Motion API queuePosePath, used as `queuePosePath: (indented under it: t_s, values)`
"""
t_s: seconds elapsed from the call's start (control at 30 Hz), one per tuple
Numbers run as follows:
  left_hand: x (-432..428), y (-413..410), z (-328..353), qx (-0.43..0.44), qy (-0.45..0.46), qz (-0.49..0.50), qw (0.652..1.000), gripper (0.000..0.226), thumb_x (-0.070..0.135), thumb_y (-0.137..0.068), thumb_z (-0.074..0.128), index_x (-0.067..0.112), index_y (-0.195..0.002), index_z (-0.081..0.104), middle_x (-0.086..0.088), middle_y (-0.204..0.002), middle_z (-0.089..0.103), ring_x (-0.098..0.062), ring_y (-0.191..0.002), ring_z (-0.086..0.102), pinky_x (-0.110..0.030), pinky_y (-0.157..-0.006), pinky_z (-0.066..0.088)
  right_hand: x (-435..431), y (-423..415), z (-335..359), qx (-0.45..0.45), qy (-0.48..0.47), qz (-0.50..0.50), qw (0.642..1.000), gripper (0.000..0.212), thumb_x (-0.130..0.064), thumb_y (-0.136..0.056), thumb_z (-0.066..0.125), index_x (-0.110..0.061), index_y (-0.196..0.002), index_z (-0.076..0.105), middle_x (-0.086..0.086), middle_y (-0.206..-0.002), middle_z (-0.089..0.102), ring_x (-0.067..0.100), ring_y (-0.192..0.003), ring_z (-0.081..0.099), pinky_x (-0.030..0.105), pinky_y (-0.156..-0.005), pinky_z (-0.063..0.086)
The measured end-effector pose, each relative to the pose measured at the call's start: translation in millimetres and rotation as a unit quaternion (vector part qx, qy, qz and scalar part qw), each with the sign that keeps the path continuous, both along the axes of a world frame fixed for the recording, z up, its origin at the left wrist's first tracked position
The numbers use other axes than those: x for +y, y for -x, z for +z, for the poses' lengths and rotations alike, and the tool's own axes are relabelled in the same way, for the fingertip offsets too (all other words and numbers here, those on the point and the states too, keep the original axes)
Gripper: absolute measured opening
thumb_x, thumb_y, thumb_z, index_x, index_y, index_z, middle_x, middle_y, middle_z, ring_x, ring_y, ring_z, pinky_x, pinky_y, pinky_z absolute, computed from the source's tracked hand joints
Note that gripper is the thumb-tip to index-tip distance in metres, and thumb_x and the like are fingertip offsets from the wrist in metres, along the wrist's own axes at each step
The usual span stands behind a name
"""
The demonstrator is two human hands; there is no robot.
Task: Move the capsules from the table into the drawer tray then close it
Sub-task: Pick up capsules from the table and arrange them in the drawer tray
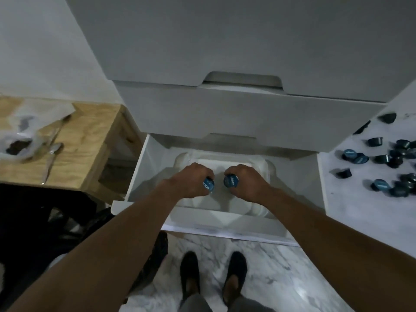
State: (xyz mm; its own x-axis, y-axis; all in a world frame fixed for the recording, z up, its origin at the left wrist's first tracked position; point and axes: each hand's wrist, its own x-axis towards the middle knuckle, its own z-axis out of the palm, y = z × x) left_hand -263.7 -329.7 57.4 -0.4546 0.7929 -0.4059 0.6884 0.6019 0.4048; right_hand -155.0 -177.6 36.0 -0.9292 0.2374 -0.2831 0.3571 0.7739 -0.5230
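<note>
- Head view: the left hand (191, 180) and right hand (246, 179) reach down, knuckles up, into the open drawer (139, 172), above the white tray (258, 162).
- Each hand has its fingers curled round one blue capsule: the left capsule (208, 183) and right capsule (230, 180) sit side by side with foil lids showing, probably held low so they can be set down rather than dropped.
- What shows of the tray holds no capsules, so loading seems barely begun.
- Loose capsules (382, 158) lie scattered on the counter (351, 210) at right, just beside the drawer, so closing must wait.
</note>
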Motion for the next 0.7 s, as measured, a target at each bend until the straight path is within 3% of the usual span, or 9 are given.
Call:
queuePosePath:
  t_s: [0.23,0.53,0.7]
  values:
    - [-3,15,-20,-0.021,0.017,-0.072,0.997,0.037,0.020,-0.075,0.076,0.021,-0.110,0.064,-0.002,-0.110,0.065,-0.019,-0.097,0.058,-0.030,-0.086,0.050,-7,-1,-2,-0.044,0.005,-0.033,0.998,0.044,-0.013,-0.077,0.072,-0.016,-0.120,0.060,0.008,-0.120,0.059,0.023,-0.109,0.056,0.025,-0.090,0.044]
    - [-10,26,-32,-0.040,-0.006,-0.083,0.996,0.039,0.024,-0.072,0.079,0.022,-0.108,0.064,-0.003,-0.108,0.065,-0.019,-0.094,0.059,-0.031,-0.085,0.052,-21,-3,-5,-0.067,0.020,-0.045,0.997,0.038,-0.015,-0.084,0.066,-0.020,-0.121,0.061,0.006,-0.126,0.060,0.022,-0.110,0.056,0.029,-0.094,0.045]
    - [-12,26,-34,-0.058,-0.012,-0.071,0.996,0.039,0.024,-0.074,0.079,0.022,-0.110,0.064,-0.004,-0.110,0.065,-0.020,-0.096,0.059,-0.032,-0.087,0.050,-18,-1,-7,-0.080,0.061,-0.064,0.993,0.035,-0.005,-0.086,0.061,-0.021,-0.118,0.064,0.006,-0.124,0.060,0.013,-0.084,0.055,0.021,-0.077,0.045]
